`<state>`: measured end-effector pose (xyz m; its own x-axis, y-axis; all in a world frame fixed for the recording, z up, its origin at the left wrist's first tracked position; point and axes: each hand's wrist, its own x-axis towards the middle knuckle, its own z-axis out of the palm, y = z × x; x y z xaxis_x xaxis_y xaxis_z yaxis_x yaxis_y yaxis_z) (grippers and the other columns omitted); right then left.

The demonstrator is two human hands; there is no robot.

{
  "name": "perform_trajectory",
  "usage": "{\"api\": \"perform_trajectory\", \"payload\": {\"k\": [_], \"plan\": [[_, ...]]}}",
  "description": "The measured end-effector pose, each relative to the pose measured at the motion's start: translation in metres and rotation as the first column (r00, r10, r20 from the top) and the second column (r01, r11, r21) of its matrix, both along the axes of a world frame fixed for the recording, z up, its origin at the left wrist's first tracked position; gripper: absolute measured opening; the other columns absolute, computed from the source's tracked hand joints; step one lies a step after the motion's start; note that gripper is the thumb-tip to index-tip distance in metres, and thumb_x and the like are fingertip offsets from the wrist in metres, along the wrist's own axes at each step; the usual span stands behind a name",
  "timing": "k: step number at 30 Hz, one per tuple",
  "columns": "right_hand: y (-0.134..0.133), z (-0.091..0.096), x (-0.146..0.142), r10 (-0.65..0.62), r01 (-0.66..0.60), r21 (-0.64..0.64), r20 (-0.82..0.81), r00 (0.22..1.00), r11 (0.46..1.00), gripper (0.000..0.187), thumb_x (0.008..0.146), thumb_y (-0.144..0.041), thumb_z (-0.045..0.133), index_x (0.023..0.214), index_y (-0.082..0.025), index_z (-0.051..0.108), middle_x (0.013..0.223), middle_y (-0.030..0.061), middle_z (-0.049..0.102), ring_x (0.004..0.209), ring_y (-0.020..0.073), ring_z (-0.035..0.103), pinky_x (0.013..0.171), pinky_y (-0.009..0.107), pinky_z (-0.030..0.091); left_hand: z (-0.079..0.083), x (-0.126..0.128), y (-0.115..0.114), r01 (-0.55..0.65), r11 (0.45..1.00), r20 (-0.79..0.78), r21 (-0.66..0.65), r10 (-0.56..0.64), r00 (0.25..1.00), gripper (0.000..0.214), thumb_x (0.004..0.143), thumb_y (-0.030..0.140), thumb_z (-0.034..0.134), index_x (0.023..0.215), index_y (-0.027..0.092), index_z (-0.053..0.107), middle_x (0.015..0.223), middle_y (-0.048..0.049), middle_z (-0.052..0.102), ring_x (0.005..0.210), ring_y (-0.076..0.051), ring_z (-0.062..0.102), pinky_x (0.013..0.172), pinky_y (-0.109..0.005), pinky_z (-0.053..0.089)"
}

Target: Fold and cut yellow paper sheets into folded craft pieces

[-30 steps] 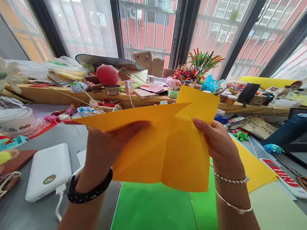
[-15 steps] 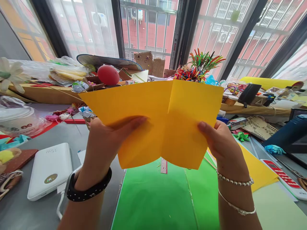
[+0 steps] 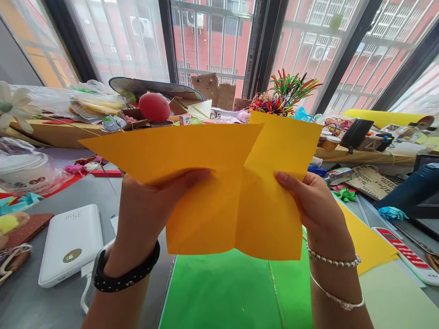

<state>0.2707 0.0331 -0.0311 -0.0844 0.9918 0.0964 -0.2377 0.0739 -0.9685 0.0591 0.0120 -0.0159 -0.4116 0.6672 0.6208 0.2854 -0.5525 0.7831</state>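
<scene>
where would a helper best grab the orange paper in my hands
Probably by the pointed left corner of the orange paper, pinched lightly and coming from the left: that corner juts out past the left hand, well away from the right hand.

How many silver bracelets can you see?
2. The beaded bracelet circles the right wrist, nearer the right hand pinching the yellow paper; the thin bangle sits farther up that same arm. No others show.
</scene>
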Motion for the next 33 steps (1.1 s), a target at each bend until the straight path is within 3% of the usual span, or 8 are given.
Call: {"api": "perform_trajectory", "payload": {"k": [4,20,24,28,30,33], "plan": [[0.0002,0.0004,-0.0009,0.006,-0.006,-0.001,-0.004,1.0,1.0,0.012,0.06,-0.033,0.07,0.07,-0.027,0.068,0.082,0.0032,0.07,0.071,0.0213,0.067,0.06,0.027,0.057,0.0002,-0.0002,0.0006,0.027,0.998,0.002,0.049,-0.027,1.0,0.021,0.05,0.017,0.074,0.068,0.023,0.066,0.078,0.0045,0.069,0.077,-0.018,0.063,0.075,-0.033,0.053],[0.0054,-0.0031,-0.0017,0.018,-0.02,-0.052,-0.041,0.999,0.998,0.015,0.06,-0.029,0.071,0.073,-0.022,0.068,0.079,0.0026,0.071,0.067,0.0197,0.067,0.058,0.027,0.056,-0.0019,-0.0016,0.0004,0.06,0.998,-0.006,0.034,-0.06,0.998,0.018,0.049,0.019,0.075,0.064,0.026,0.067,0.074,0.0032,0.069,0.074,-0.021,0.064,0.076,-0.036,0.053],[0.005,-0.003,-0.0015,-0.015,0.016,0.017,-0.064,0.998,1.0,0.012,0.061,-0.028,0.07,0.073,-0.025,0.068,0.078,0.0012,0.071,0.067,0.0188,0.066,0.06,0.027,0.056,-0.0004,-0.0013,0.0019,0.181,0.982,0.094,-0.055,-0.175,0.98,0.018,0.052,0.021,0.073,0.069,0.024,0.068,0.076,0.0011,0.07,0.076,-0.021,0.065,0.07,-0.034,0.055],[0.0007,-0.0003,-0.001,-0.064,0.073,0.074,-0.11,0.992,0.995,0.01,0.063,-0.026,0.069,0.073,-0.027,0.068,0.08,-0.0015,0.07,0.072,0.0179,0.066,0.064,0.026,0.056,-0.0026,-0.0013,0.0043,0.362,0.913,0.115,-0.186,-0.346,0.931,0.02,0.052,0.02,0.071,0.072,0.022,0.068,0.075,-0.0002,0.071,0.074,-0.02,0.065,0.063,-0.03,0.056],[-0.0014,0.0015,-0.0007,-0.074,0.081,0.072,-0.102,0.992,0.994,0.01,0.064,-0.027,0.068,0.074,-0.028,0.067,0.08,-0.0015,0.07,0.072,0.0188,0.066,0.064,0.028,0.056,-0.0039,0.0002,0.0043,0.348,0.913,0.088,-0.214,-0.337,0.938,0.017,0.055,0.018,0.07,0.072,0.023,0.068,0.077,-0.0005,0.071,0.074,-0.019,0.065,0.066,-0.029,0.056],[-0.0029,0.0037,-0.0002,-0.08,0.083,0.078,-0.036,0.996,0.993,0.013,0.062,-0.03,0.07,0.074,-0.027,0.067,0.081,0.0004,0.07,0.073,0.0203,0.066,0.064,0.03,0.055,-0.0041,0.004,0.0028,0.22,0.961,0.05,-0.169,-0.214,0.975,0.014,0.058,0.019,0.069,0.071,0.024,0.067,0.079,-0.0012,0.07,0.075,-0.02,0.065,0.067,-0.031,0.056]]}}
